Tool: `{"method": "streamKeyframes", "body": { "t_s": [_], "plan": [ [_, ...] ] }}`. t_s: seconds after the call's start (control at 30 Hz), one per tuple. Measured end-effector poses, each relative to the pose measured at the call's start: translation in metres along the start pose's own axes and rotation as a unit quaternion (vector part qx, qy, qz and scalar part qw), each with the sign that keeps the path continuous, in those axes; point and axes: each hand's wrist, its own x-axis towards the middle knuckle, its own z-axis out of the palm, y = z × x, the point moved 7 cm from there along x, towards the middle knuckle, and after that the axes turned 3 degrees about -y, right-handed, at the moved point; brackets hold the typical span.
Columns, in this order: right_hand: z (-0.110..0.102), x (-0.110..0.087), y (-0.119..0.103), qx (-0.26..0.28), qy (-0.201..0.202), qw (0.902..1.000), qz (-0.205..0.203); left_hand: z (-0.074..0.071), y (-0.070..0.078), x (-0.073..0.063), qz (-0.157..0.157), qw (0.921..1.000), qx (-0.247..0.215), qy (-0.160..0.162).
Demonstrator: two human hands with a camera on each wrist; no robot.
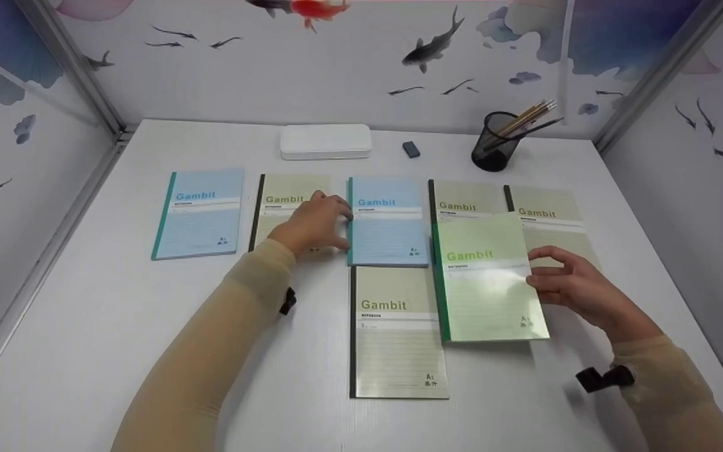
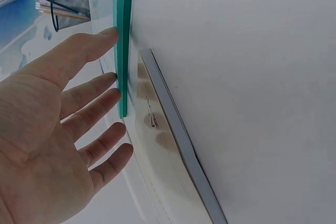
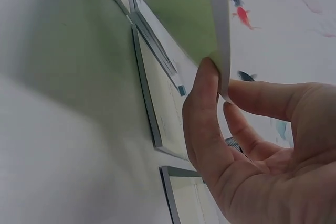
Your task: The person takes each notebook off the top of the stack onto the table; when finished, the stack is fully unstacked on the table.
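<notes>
My right hand [image 1: 578, 289] pinches the right edge of a light green notebook [image 1: 490, 282] between thumb and fingers. This notebook is raised off the table and tilted, as the right wrist view shows, and it overlaps an olive notebook [image 1: 462, 194] behind it. The left hand [image 1: 319, 221] reaches over another olive notebook [image 1: 273, 204]. Its thumb and some fingertips touch the green spine side of a blue notebook [image 1: 390, 229], fingers loosely extended. In the left wrist view that spine [image 2: 123, 51] shows two stacked green bands. Below the blue notebook lies an olive notebook [image 1: 399, 351].
A second blue notebook [image 1: 201, 216] lies at the left, and an olive one [image 1: 550, 216] at the right, partly covered. Along the back stand a white case [image 1: 326, 142], a dark eraser [image 1: 411, 149] and a black mesh cup [image 1: 490, 150] of pencils. Walls enclose the table.
</notes>
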Motion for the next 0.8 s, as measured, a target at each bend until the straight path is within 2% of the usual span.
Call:
{"method": "streamKeyframes", "body": {
  "t_s": [0.23,0.5,0.6,0.8],
  "plan": [
    [-0.004,-0.024,0.018,-0.019,-0.041,0.9989,0.011,-0.001,0.002,0.001,0.000,1.0000,-0.008,-0.001],
    [0.002,-0.037,0.033,-0.022,-0.077,0.9965,0.025,0.000,0.001,0.000,-0.005,0.9999,-0.015,-0.004],
    [0.004,-0.040,0.037,-0.042,-0.072,0.9957,0.041,0.000,0.002,0.000,0.000,1.0000,-0.008,-0.006],
    [0.009,-0.042,0.039,-0.130,-0.024,0.9891,0.065,-0.001,-0.001,-0.001,-0.004,0.9999,-0.014,-0.006]
  ]
}}
